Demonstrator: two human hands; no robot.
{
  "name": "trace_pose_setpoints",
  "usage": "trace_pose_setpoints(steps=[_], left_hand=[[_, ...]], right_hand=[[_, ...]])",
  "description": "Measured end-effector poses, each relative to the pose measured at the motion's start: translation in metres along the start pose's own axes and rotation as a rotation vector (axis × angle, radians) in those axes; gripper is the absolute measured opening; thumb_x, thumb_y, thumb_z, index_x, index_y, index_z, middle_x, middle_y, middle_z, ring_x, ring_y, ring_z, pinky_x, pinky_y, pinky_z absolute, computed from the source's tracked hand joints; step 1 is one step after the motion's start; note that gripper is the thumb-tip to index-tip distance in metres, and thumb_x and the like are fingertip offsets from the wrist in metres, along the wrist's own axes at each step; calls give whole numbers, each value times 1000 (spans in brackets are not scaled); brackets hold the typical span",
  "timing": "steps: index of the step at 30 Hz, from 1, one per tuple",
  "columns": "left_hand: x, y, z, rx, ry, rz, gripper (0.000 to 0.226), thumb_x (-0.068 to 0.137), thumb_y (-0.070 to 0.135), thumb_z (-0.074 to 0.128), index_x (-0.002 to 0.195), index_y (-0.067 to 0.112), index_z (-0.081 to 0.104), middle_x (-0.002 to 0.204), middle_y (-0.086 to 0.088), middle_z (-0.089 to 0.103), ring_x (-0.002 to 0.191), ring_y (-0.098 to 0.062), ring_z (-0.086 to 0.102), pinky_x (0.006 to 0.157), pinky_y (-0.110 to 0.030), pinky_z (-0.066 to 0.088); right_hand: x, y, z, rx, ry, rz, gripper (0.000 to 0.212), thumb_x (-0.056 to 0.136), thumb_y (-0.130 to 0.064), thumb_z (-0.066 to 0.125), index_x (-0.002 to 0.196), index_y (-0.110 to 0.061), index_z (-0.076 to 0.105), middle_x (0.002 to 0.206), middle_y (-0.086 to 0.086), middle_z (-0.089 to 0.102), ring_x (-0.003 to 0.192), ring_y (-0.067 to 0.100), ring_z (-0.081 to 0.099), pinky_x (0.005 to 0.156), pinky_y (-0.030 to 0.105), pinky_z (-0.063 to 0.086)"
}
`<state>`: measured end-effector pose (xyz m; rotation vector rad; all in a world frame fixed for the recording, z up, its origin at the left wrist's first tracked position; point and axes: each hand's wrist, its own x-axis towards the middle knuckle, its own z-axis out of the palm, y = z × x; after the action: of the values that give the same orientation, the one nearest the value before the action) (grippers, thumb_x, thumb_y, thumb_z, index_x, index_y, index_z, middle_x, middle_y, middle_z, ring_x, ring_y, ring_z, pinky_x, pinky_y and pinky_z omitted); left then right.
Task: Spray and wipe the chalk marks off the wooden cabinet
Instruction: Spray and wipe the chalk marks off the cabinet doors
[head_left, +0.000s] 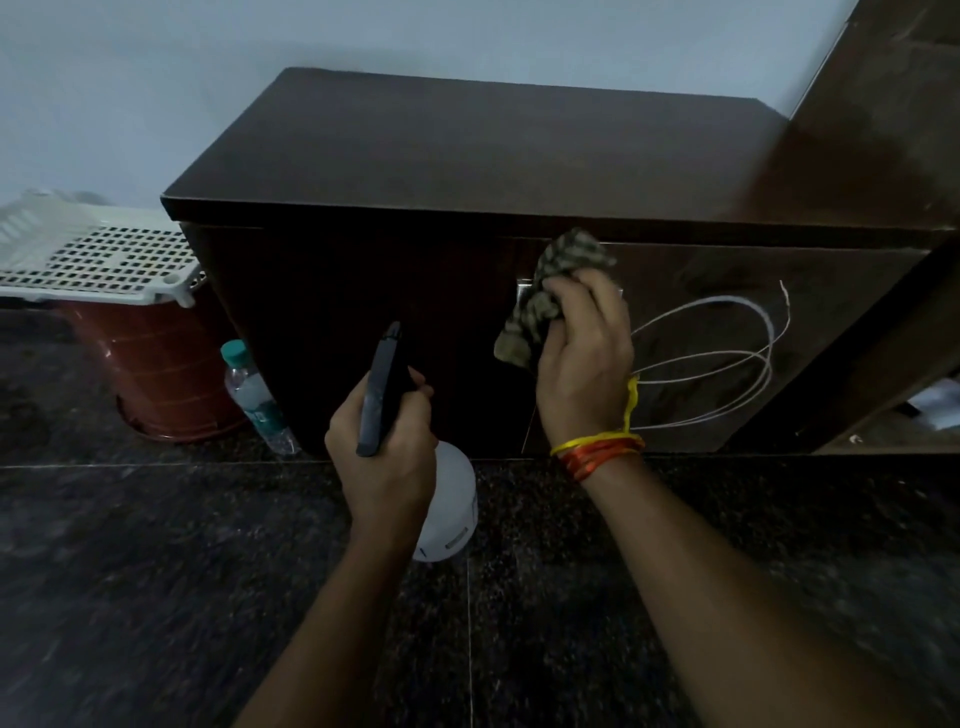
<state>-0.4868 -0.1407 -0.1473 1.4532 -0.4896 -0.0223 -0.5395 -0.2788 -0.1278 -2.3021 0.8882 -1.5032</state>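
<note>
Just right of the right hand's grip (582, 353), white chalk marks (727, 358) loop in overlapping ovals across the right door of the dark wooden cabinet (467, 171), which stands against a pale wall (156, 78) with its doors facing the camera. That grip is curled tight around a bunched checked cloth (550, 291), whose loose ends stick out above and to the left of the fingers and lie against the door front near its upper edge, by a small metal handle that the cloth mostly hides. Red and yellow threads (597, 452) are wound round the right wrist, below the grip.

Left of and lower than the cloth, the left hand's grip (384, 447) is closed round the neck of a spray bottle (452, 504); its black trigger head (382, 389) rises above the fingers and points up toward the left door, and the white body hangs below the hand, clear of the dark speckled floor (156, 597). Whether a finger lies on the trigger cannot be told.

Farther left of that grip, a clear plastic water bottle (254, 400) with a green cap leans against the cabinet's left corner. Beyond it stands a red-brown bin (156, 374) with a white perforated lid (104, 254). Well to the right of the right grip, taller brown wooden furniture (883, 130) adjoins the cabinet.
</note>
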Motion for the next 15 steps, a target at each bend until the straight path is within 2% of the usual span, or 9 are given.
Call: trace_pose_setpoints(steps=[4,7,12,15], left_hand=[[0,1,3,-15,-1,0,16,80,7,48,79,-5,59,63,-35,50,51,-43,41,41,-37,31],[0,2,3,-16,-9,9,16,81,7,48,79,-4,60,63,-34,49,51,-42,41,42,-36,32],[-1,0,-1,33,-12,31,16,79,3,46,71,-5,57,58,-33,47,51,-36,43,43,-21,36],[0,-2,-2,49,7,14,16,78,3,46,67,-5,55,59,-32,49,54,-34,46,44,-18,38]], right_hand=[[11,-7,1,-16,6,-29,31,81,5,51,108,-1,65,116,17,59,109,31,54,96,30,39],[6,-7,5,-23,-12,-28,32,82,4,50,111,-1,63,118,18,58,112,33,54,97,36,43],[8,-33,14,-11,-87,-238,32,87,-10,39,102,1,65,105,17,62,94,34,57,80,39,49],[8,-28,15,-50,-81,-220,26,84,-7,44,98,-1,65,104,17,61,91,33,55,78,39,48]])
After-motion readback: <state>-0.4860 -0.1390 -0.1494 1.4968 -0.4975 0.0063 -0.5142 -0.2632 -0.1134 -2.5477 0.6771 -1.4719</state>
